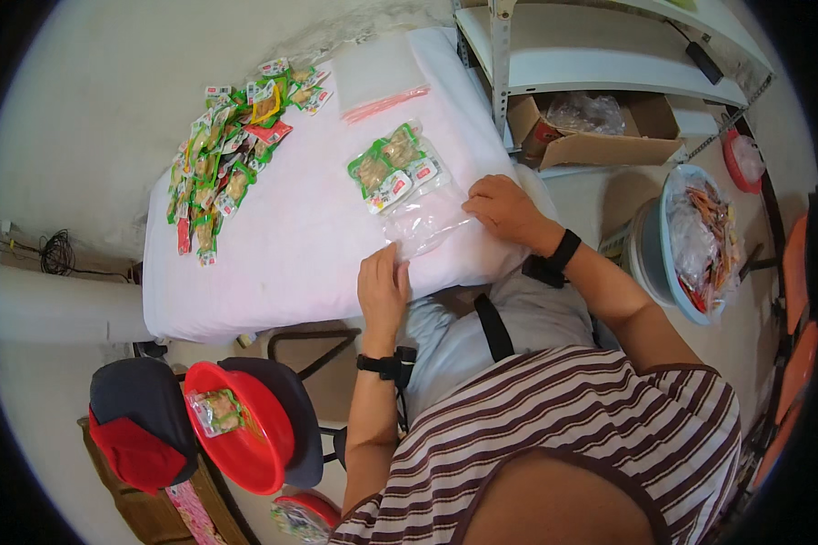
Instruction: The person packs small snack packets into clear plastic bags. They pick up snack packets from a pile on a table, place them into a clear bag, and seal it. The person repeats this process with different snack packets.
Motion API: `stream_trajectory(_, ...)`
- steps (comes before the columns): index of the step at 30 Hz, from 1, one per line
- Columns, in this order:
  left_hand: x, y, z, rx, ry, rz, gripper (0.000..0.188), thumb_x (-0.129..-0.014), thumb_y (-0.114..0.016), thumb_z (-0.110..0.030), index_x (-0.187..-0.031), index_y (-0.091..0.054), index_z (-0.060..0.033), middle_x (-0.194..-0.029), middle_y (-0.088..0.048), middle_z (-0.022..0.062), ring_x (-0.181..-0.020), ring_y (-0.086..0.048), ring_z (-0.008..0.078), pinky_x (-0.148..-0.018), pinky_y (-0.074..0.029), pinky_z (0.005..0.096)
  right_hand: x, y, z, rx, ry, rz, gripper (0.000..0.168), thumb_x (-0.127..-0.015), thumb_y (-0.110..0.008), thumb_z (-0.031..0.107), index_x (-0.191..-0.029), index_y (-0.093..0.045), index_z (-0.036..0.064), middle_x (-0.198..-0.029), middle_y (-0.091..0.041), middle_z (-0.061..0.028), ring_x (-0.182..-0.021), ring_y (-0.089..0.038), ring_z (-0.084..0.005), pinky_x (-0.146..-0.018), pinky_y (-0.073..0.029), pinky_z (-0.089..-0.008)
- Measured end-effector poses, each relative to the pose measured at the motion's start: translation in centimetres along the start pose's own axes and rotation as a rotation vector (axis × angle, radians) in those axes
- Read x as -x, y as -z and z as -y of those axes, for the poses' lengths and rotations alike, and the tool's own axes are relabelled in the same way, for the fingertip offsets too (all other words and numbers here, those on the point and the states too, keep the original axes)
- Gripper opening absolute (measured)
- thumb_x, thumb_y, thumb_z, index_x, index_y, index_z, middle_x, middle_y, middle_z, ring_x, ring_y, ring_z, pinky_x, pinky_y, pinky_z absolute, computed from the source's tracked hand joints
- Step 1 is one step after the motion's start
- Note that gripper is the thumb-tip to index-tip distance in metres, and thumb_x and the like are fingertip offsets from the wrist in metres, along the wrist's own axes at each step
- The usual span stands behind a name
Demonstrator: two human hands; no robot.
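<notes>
On the white cloth-covered table (300, 252) lies a clear plastic bag (416, 221) with two green-edged snack packets (388, 163) side by side at its far end. My left hand (384, 286) pinches the bag's near left corner. My right hand (504, 208) has its fingers at the near right corner, the thumb and fingertips closed on the film. A stack of flat clear bags with red edges (382, 82) lies beyond. To the left is a long heap of small packets (218, 157), mostly green, with some red.
A red basin (266, 443) holding a filled bag rests on dark chairs at lower left. Right of the table, a blue basin (668, 238) holds plastic and packets. A metal shelf (607, 51) stands over an open cardboard box (610, 151). The wall borders the table's far side.
</notes>
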State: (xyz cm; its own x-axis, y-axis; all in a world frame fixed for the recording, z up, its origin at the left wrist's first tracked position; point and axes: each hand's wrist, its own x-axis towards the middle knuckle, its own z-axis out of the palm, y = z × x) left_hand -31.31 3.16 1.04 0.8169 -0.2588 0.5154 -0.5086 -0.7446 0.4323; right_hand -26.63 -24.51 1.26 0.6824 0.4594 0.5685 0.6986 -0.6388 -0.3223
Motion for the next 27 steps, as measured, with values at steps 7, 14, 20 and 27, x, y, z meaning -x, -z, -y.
stream_trajectory(7, -0.2, 0.8, -0.5, 0.141, -0.020, -0.110, 0.009, -0.079, -0.066, 0.001, -0.088, -0.063, -0.0019, -0.085, -0.064, 0.0122, -0.081, -0.059, 0.0291, -0.072, -0.048, 0.0372, 0.5, 2.9, 0.1, -0.128, -0.150, -0.028, 0.013, -0.077, -0.068, 0.009, -0.090, -0.067, 0.007, -0.093, -0.061, -0.0071, -0.091, -0.058, -0.0281, -0.079, -0.045, -0.0386)
stream_trajectory(14, -3.6, 1.0, -1.6, 0.321, 0.174, -0.217, 0.002, -0.085, -0.063, -0.002, -0.087, -0.064, -0.0002, -0.083, -0.060, 0.0076, -0.075, -0.055, 0.0180, -0.066, -0.044, 0.0275, -4.0, 2.9, 5.0, -0.028, -0.109, -0.215, 0.036, -0.070, -0.072, 0.010, -0.105, -0.064, 0.009, -0.102, -0.060, -0.0119, -0.098, -0.056, -0.0319, -0.087, -0.043, -0.0415)
stream_trajectory(20, -4.8, 0.1, -1.4, 0.329, 0.130, -0.235, 0.002, -0.086, -0.063, -0.003, -0.088, -0.063, -0.0013, -0.086, -0.060, 0.0075, -0.077, -0.055, 0.0176, -0.066, -0.044, 0.0273, -7.4, -1.0, 7.6, -0.004, 0.014, -0.142, 0.020, -0.076, -0.069, 0.012, -0.095, -0.063, 0.009, -0.092, -0.059, -0.0072, -0.094, -0.055, -0.0248, -0.094, -0.036, -0.0404)
stream_trajectory(27, -4.5, -0.1, -1.0, 0.515, 0.321, -0.251, 0.004, -0.089, -0.061, -0.005, -0.090, -0.063, -0.0012, -0.088, -0.058, 0.0047, -0.076, -0.052, 0.0129, -0.066, -0.043, 0.0245, -8.5, -2.2, 6.0, -0.130, 0.054, -0.115, 0.010, -0.081, -0.067, 0.012, -0.088, -0.061, 0.010, -0.080, -0.056, -0.0058, -0.084, -0.055, -0.0250, -0.085, -0.037, -0.0392)
